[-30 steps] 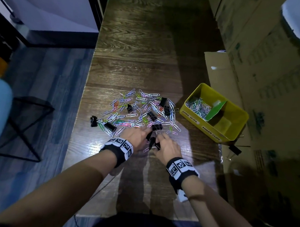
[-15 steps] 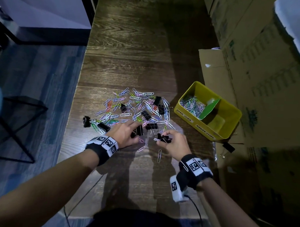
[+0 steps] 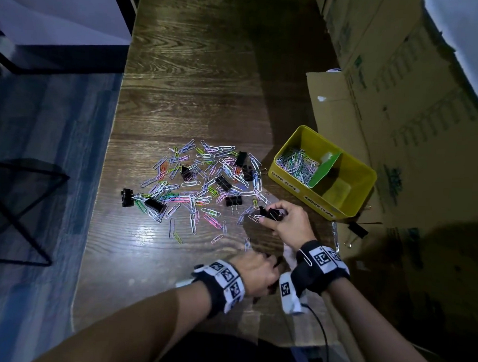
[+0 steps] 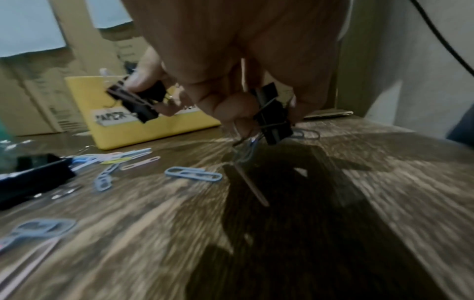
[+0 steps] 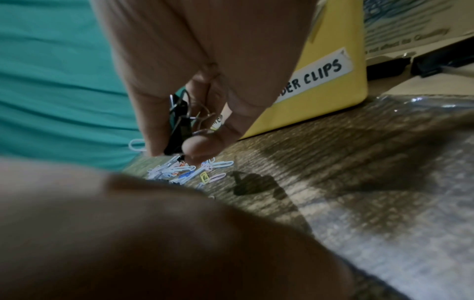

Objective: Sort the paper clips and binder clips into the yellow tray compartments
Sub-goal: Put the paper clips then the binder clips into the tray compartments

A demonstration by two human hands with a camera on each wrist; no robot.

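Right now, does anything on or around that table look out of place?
Yes. One black binder clip lies apart from the pile of clips, beyond the yellow tray on the cardboard at the table's right side. A white paper clip also hangs on the right wristband.

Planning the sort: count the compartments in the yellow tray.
2. In the yellow tray, the left compartment holds paper clips; the right compartment, past the green divider, shows no clips. None looks hidden.

A: What does the person wear?
B: Bare forearms. Each wrist has a black band (image 3: 310,275) with white square-patterned tags (image 3: 322,258).
A: Any wires?
B: A thin black cable (image 3: 319,327) trails from the right band.
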